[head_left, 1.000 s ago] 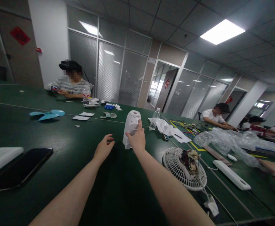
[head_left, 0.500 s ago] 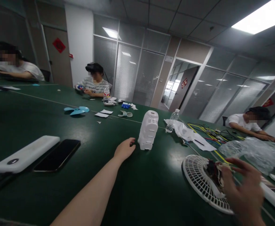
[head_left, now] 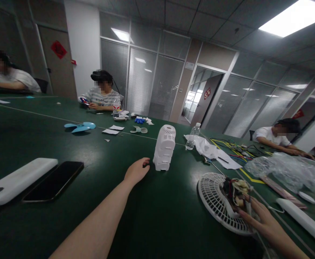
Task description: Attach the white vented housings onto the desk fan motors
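Observation:
My right hand (head_left: 266, 221) has its thumb and fingers around the fan motor (head_left: 239, 192), a bundle of dark and cream parts with loose wires. The motor sits on a round white fan grille (head_left: 213, 196) that lies on the table at the right. My left hand (head_left: 137, 171) rests on the green tabletop, fingers loosely curled and apart, holding nothing. Just right of its fingertips stands a white plastic fan housing (head_left: 165, 149), upright, with vent slots near the top. A small gap separates the hand from the housing.
Blue fan blades (head_left: 80, 127), a phone (head_left: 55, 181) and a white power bank (head_left: 19, 180) lie left. Ahead stand a water bottle (head_left: 193, 136) and pale blades (head_left: 139, 129). Cables (head_left: 235, 147), clear plastic bags (head_left: 286, 169) and a white bar (head_left: 304, 221) are right. Several people sit around the table.
My right hand has come down from above the grille and closed around the fan motor. My left hand stays beside the housing. The whole view has shifted slightly.

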Demonstrator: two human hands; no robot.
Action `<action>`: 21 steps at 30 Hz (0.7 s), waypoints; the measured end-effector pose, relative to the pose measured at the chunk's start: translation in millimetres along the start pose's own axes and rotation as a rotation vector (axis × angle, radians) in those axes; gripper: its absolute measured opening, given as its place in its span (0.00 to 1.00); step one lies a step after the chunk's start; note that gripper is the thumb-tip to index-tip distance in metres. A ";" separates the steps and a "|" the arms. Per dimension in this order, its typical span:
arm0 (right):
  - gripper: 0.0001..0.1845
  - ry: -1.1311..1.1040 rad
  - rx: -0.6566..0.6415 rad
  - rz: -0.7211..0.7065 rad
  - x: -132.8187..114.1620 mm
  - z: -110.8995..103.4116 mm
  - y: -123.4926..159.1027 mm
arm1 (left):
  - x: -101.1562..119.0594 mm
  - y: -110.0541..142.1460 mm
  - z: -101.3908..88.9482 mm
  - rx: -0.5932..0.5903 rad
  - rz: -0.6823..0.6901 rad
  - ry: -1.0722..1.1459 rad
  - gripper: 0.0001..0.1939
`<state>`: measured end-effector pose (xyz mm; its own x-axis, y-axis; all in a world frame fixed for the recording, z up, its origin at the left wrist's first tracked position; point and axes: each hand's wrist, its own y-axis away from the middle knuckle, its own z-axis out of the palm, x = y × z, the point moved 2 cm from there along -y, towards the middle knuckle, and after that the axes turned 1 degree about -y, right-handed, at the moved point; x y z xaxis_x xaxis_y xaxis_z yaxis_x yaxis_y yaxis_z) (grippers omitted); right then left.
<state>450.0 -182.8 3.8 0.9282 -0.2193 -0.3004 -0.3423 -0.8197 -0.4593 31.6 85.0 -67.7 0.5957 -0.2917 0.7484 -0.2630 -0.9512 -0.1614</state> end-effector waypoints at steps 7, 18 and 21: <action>0.35 0.063 -0.371 -0.250 -82.7 15.0 14.6 | -2.9 -4.2 3.9 -0.018 -0.002 0.003 0.20; 0.35 -0.026 -0.349 -0.437 -202.1 47.0 37.2 | -12.9 -12.6 7.6 0.043 0.006 0.235 0.16; 0.34 -0.056 -0.352 -0.457 -218.1 52.3 37.7 | -15.1 -16.8 9.6 0.044 0.001 0.294 0.15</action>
<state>227.0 -138.1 8.3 0.9581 0.2184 -0.1852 0.1689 -0.9533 -0.2503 34.3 104.4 -82.4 0.3483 -0.2569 0.9015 -0.2262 -0.9563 -0.1851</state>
